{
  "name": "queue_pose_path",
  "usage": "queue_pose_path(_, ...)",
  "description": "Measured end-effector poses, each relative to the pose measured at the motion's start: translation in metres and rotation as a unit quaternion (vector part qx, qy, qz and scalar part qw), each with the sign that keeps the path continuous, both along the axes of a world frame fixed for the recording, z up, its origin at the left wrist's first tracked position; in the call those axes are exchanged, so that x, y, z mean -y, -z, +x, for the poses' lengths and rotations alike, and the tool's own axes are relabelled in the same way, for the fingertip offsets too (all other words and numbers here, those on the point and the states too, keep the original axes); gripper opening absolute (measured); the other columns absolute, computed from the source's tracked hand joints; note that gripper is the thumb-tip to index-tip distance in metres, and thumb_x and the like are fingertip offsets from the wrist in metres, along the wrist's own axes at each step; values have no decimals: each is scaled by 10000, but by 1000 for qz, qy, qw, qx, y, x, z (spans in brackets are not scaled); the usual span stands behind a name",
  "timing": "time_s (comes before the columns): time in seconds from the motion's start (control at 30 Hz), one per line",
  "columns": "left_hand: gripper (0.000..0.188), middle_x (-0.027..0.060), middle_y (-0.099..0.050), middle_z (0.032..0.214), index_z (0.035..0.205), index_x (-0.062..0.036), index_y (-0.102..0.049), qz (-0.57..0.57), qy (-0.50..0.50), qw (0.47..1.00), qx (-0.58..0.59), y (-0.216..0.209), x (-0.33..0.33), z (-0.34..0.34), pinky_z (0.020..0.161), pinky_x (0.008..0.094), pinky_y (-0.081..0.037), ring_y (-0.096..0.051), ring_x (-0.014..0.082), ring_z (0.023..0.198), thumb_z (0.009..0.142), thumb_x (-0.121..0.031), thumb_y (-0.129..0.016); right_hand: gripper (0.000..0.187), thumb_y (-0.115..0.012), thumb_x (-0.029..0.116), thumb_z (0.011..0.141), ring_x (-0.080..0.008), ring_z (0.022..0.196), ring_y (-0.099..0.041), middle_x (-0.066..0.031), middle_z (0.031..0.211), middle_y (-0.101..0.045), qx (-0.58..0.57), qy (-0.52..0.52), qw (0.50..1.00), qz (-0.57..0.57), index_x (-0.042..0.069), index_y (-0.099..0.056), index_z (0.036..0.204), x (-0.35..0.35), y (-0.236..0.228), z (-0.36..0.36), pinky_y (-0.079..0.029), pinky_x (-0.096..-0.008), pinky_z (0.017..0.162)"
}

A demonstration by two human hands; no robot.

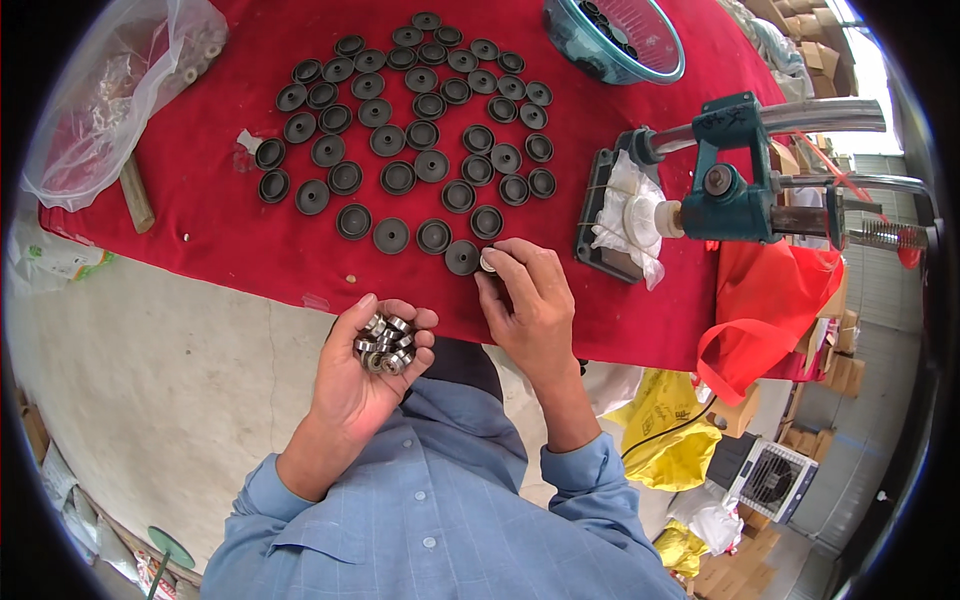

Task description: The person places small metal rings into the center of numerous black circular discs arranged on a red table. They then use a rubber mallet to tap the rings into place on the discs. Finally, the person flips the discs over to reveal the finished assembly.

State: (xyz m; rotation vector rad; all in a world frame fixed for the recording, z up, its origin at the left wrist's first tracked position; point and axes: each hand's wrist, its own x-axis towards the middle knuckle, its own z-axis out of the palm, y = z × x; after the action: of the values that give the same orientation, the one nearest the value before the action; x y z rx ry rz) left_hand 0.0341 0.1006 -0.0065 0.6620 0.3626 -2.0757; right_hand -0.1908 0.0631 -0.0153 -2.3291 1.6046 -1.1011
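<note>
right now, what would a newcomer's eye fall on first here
Probably the dozens of round black caps spread over the red cloth. Next, the left hand cupping shiny metal bearings, below the cloth's near edge. Then the green press at the cloth's right side.

Silver on the bearings (388, 343), dark grey on the caps (391, 236). Red across the bench cloth (225, 205), pale-checked blue on the shirt (470, 510).
</note>
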Motion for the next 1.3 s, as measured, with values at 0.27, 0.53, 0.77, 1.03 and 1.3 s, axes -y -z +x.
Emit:
queue_pose_path(0.27,400,221,-752,1139,1113,14,-701,-9,7,1000,1,2,-1,1,863,416,-679,-768,282,974,1132,-363,-572,357,-817,-81,815,-266,943,-709,-125,1086,-707,108,39,992,50,27,-736,1146,-6,2,-7,-593,-381,771)
queue_pose_path(0.53,408,226,-750,1145,1113,17,-701,-12,5,1000,-1,3,-2,1,862,423,-674,-764,279,977,1135,-366,-561,426,-838,-44,811,-292,948,-688,-121,1085,-674,41,13,998,43,22,-740,1220,-4,-2,-7,-583,-394,759)
queue_pose_path(0.77,405,225,-750,1142,1103,18,-701,-11,6,1000,3,3,-1,0,863,422,-674,-763,279,977,1135,-360,-558,267,-822,-56,844,-202,800,-683,-98,1062,-670,123,40,985,118,27,-727,1080,-6,-8,-3,-571,-349,699)
queue_pose_path(1.03,403,221,-751,1140,1092,15,-702,-15,4,1000,-3,3,-2,1,866,414,-675,-767,267,980,1134,-358,-557,245,-803,-78,851,-169,804,-687,-94,1028,-712,166,55,977,120,25,-711,1054,2,-15,-18,-563,-312,694)
queue_pose_path(1.3,407,228,-752,1153,1085,13,-706,-14,8,1000,1,3,-1,2,865,414,-675,-771,263,977,1135,-362,-554,249,-786,-80,863,-300,963,-701,-110,1086,-714,11,13,1000,23,22,-702,1074,2,-3,-6,-581,-410,818)
